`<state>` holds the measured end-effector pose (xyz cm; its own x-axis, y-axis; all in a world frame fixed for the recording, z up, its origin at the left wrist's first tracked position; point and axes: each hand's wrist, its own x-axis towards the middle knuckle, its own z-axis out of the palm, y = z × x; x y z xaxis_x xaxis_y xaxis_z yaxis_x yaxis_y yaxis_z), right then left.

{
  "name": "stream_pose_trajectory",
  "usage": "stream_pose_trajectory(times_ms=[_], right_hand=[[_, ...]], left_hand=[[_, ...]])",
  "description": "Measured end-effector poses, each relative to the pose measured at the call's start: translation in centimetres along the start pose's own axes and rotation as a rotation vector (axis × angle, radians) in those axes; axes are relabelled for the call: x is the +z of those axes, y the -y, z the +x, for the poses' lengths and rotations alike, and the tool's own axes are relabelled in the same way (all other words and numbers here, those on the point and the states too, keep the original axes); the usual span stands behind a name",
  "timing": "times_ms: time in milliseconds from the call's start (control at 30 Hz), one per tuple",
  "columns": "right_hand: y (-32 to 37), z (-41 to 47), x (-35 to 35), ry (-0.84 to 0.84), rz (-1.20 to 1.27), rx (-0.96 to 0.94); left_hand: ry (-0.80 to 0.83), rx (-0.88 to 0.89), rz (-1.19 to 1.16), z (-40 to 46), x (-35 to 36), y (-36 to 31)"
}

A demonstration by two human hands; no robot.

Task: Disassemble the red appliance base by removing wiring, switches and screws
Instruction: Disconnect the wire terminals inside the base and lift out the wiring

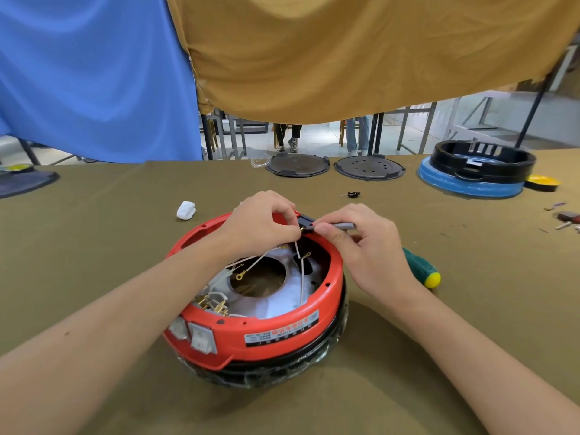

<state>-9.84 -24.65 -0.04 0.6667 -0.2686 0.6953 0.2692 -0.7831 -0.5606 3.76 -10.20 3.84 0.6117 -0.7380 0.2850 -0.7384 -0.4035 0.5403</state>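
Note:
The red appliance base (270,334) lies upside down on the olive cloth in front of me, open side up. Two white rocker switches (193,335) sit in its near left wall. White wires (302,277) with brass ring terminals cross the open inside. At the far rim my left hand (263,224) pinches a wire end beside a small black block. My right hand (361,246) holds a thin grey tool (342,226), its tip at the same spot on the rim.
A green screwdriver with a yellow cap (422,268) lies right of the base. A white plastic part (186,210) lies behind it on the left. Two dark round plates (297,165) and a black ring on a blue disc (477,171) stand at the back.

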Motion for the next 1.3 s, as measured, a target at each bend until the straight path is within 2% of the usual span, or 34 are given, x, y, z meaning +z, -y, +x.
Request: stream_pose_trajectory(times_ms=[100, 233, 300, 433, 533, 1067, 1300], right_hand=[[-0.3, 0.2, 0.0, -0.036, 0.199, 0.169], [-0.5, 0.7, -0.1, -0.015, 0.369, 0.277], [-0.4, 0.6, -0.2, 0.001, 0.336, 0.256], [0.1, 0.1, -0.2, 0.011, 0.067, 0.029], [0.4, 0.1, -0.1, -0.005, 0.006, -0.024], [0.5, -0.1, -0.1, -0.006, -0.042, -0.040], [0.0, 0.3, 0.1, -0.054, 0.237, 0.202]], left_hand=[[0.004, -0.001, -0.011, 0.0, 0.0, 0.1], [0.013, -0.004, -0.020, 0.1, 0.0, 0.2], [0.014, -0.003, -0.015, 0.1, 0.0, 0.2], [0.006, -0.002, -0.001, 0.1, 0.0, 0.2], [0.003, 0.000, 0.001, 0.2, 0.1, 0.3], [0.013, -0.008, -0.021, 0.0, 0.0, 0.1], [0.011, -0.022, -0.026, 0.0, -0.1, 0.1]])
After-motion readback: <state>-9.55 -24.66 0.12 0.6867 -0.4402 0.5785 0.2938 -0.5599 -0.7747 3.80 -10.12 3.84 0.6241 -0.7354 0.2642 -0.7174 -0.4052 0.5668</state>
